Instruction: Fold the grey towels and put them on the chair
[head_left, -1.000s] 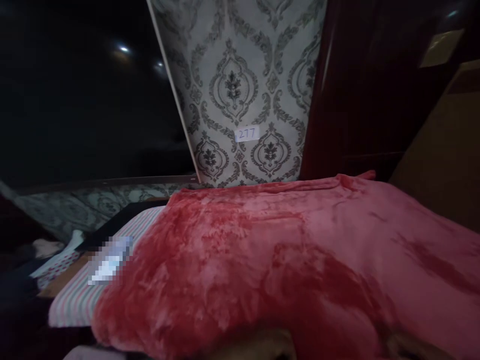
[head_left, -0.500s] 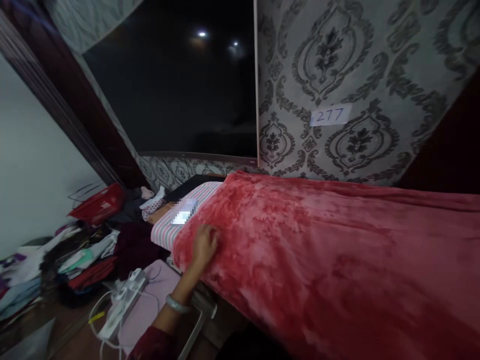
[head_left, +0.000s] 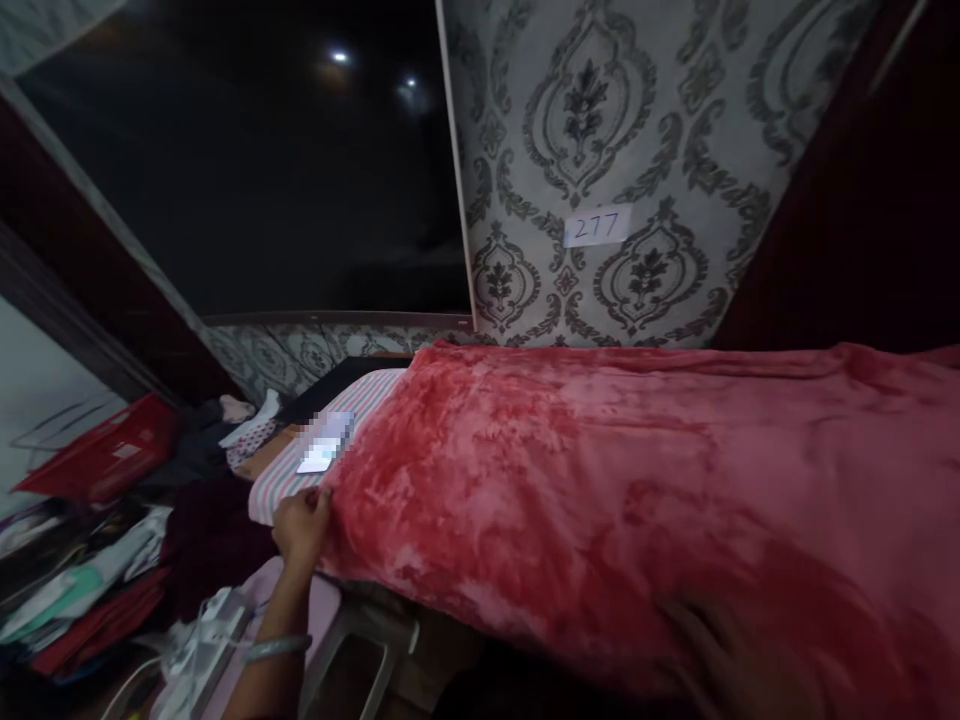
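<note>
A red plush blanket (head_left: 540, 480) lies spread over a long surface, with a pink, grey and white striped cloth (head_left: 367, 395) showing past its left end. My left hand (head_left: 300, 525), with a bangle at the wrist, is closed in a pinch on the blanket's left edge, beside the striped cloth. A lit phone (head_left: 324, 445), partly pixelated, rests on that cloth just beyond my fingers. Dim and slightly blurred, my right hand (head_left: 727, 650) is over the blanket's near side, fingers stretched out and apart.
On the left are a red basket (head_left: 112, 450), heaped clothes (head_left: 90, 600) and a power strip (head_left: 199, 650) with white cables on a pink seat. A large dark screen (head_left: 285, 180) and a paper marked 277 (head_left: 598, 226) are on the wall behind.
My left hand has moved left from the top of the blanket to its edge. My right hand has come into view at the lower right. The camera view has shifted right.
</note>
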